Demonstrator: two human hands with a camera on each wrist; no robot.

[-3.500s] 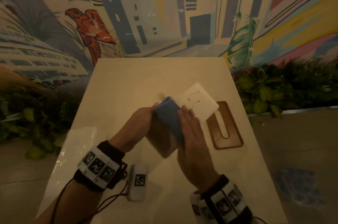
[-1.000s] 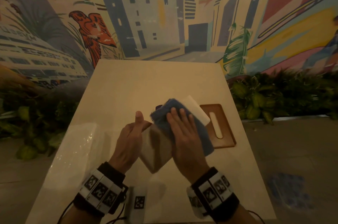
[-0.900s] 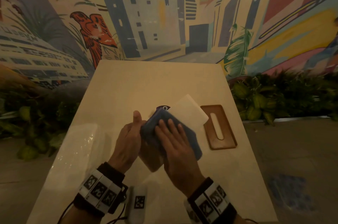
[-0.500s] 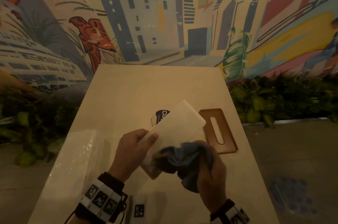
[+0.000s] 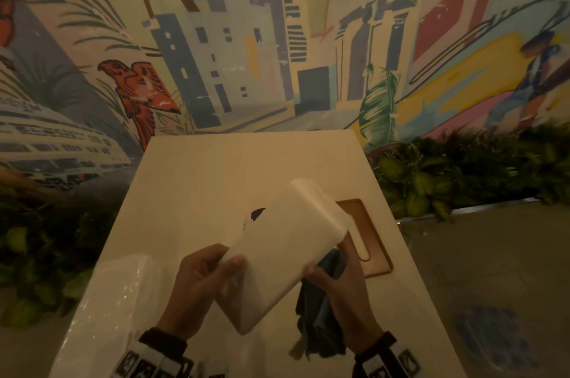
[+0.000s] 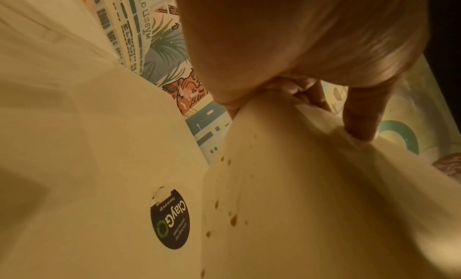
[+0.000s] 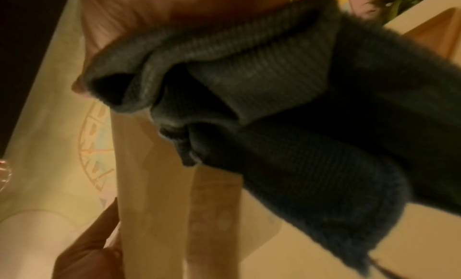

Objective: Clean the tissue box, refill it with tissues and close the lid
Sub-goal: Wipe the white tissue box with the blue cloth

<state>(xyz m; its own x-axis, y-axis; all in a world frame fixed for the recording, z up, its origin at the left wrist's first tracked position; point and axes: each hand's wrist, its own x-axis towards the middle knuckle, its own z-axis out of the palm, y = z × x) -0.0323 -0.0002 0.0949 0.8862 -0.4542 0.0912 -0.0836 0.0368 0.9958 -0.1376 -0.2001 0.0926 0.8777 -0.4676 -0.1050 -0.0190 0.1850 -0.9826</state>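
Hands meet low in the centre of the head view, both busy above a pale table (image 5: pixel 216 168). The left hand (image 5: pixel 197 291) grips the near corner of the white tissue box (image 5: pixel 287 248), fingers and thumb curled over its edge, and the box is lifted clear of the tabletop, tilted so its far end rises toward the middle of the frame. In the left wrist view the box's pale face (image 6: pixel 312 184) carries a scatter of small brown spots, with a fingertip pressed on its upper edge. The right hand (image 5: pixel 342 300) is closed around a dark blue cloth (image 5: pixel 320 310), bunched and hanging from the palm, just beside the box's lower right edge; the right wrist view shows the ribbed cloth (image 7: pixel 274 86) folded thick across the fingers.

The wooden lid (image 5: pixel 370 242) with its slot lies flat to the right of centre, close to the table's right edge and partly hidden by the raised box. A round dark sticker (image 6: pixel 169 220) sits on the tabletop under the box. A clear plastic-wrapped pack (image 5: pixel 117 310) fills the lower left. The upper half of the tabletop lies bare up to the mural wall (image 5: pixel 246 38); leafy plants (image 5: pixel 462 180) crowd both long edges.
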